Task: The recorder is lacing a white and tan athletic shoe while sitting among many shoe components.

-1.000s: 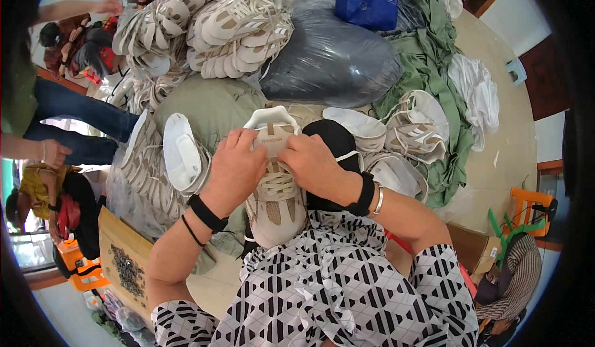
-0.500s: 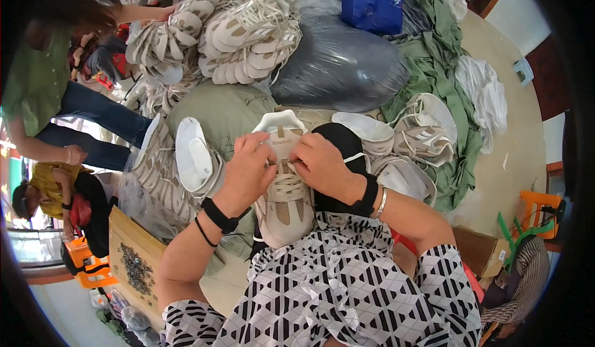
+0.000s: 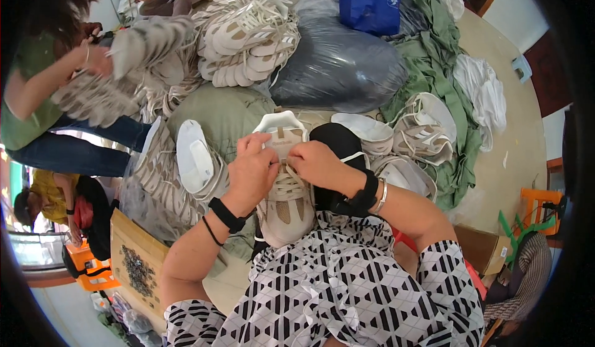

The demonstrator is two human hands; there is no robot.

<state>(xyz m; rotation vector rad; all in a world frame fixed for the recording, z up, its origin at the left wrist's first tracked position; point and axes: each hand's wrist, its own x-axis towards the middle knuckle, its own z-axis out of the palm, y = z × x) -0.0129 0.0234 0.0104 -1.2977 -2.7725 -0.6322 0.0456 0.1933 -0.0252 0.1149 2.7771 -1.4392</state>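
Fingers [image 3: 263, 155] of the left hand [image 3: 251, 173] and of the right hand [image 3: 316, 164] are pinched together on the white laces of a beige shoe [image 3: 285, 192], which rests toe-down against the person's lap, its tongue pointing away. Both hands meet over the upper eyelets, fingertips nearly touching each other.

Just beyond the fingers lies a dark grey plastic bag [image 3: 338, 68], bulging and glossy; what it holds cannot be told. To its left, farther from the fingers, a heap of pale shoes [image 3: 245, 27] with loose laces is stacked sole to sole. Left of the left hand, a clear plastic bag [image 3: 155, 186] is filled with more beige shoes, and a white sole [image 3: 193, 158] lies on top of it. Below that, near the left forearm, a flat cardboard box [image 3: 133, 263] holds a scatter of small dark pieces. Right of the right hand, several unlaced shoes [image 3: 421, 133] lie open, beside a black cap-like cloth [image 3: 338, 142] just under the right wrist.

All of it sits on a round tan tabletop [image 3: 508, 136], partly covered by a crumpled green cloth [image 3: 434, 55] and white rags [image 3: 486, 93]. A blue bag [image 3: 372, 0] stands at the far edge. Another person's hand [image 3: 96, 58] at the far left grips a bundle of shoes. An orange stool [image 3: 539, 201] stands on the floor to the right.
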